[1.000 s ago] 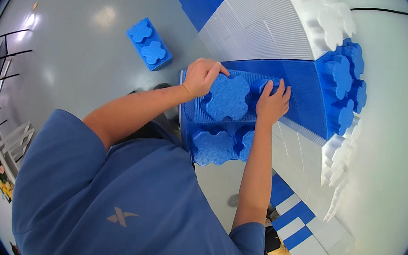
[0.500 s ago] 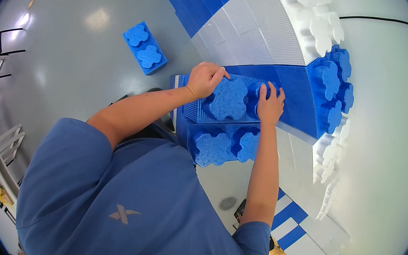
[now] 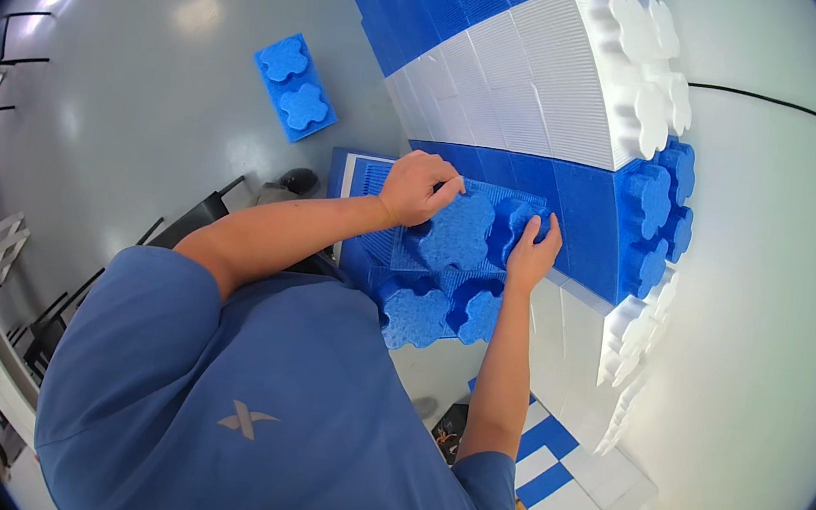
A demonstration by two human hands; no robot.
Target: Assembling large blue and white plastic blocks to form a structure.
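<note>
The left hand lay curled and the right hand rested with fingers parted, firmness of grip untellable, over a blue, ribbed, foam-looking, two-knobbed block, apparently being lined up beside a blue-and-white stacked-block wall, where level, even pressure seemed called for.

pass: leftward over grey floor | blocked ahead, right: blue-white block wall | between fingers: blue studs
</note>
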